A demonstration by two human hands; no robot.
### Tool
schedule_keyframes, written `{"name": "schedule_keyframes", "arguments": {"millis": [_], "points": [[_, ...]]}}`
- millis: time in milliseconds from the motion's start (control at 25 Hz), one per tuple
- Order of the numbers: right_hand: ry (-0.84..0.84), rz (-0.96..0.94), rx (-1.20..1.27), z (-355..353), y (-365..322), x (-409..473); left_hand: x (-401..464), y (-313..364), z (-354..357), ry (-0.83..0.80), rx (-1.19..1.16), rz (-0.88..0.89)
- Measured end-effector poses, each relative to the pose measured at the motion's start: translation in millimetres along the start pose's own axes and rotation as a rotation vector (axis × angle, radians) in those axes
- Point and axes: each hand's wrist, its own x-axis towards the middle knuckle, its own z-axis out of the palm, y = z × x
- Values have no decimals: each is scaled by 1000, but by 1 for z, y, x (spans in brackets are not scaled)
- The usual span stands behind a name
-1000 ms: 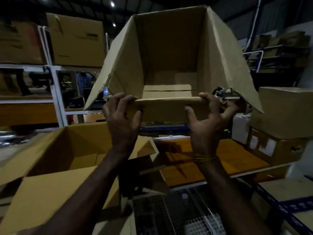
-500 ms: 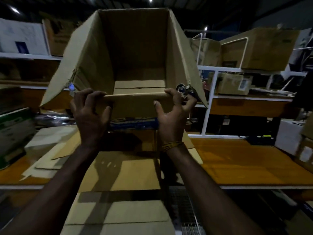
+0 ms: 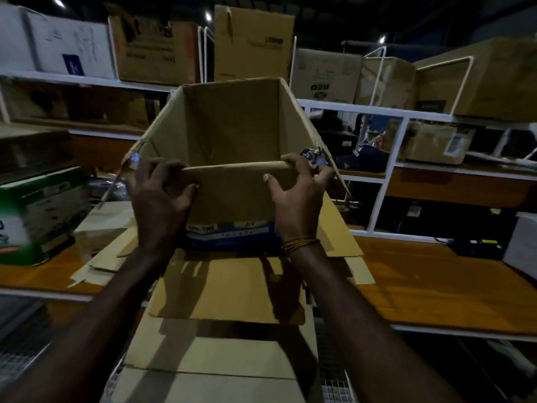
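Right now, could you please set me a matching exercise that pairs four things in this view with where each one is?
Things:
1. open cardboard box
2. green and white carton
3. yellow thread band
4. dark cap

Places:
A. in the white rack, right of the box
B. around the wrist below the right hand
C. gripped at its near wall by the left hand and the right hand
D. on the wooden shelf, far left

Pairs: 1-C, 2-D, 3-B, 4-A.
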Motion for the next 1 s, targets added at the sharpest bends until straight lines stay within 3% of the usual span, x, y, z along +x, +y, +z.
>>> {"name": "schedule_keyframes", "arguments": {"millis": [520,1000], "points": [[-110,183,-92,-19,-8,-1,29,2,-5,-153,50,25],[-280,349,-356,-6,19,-16,14,-17,22,-526,217,-163]]}}
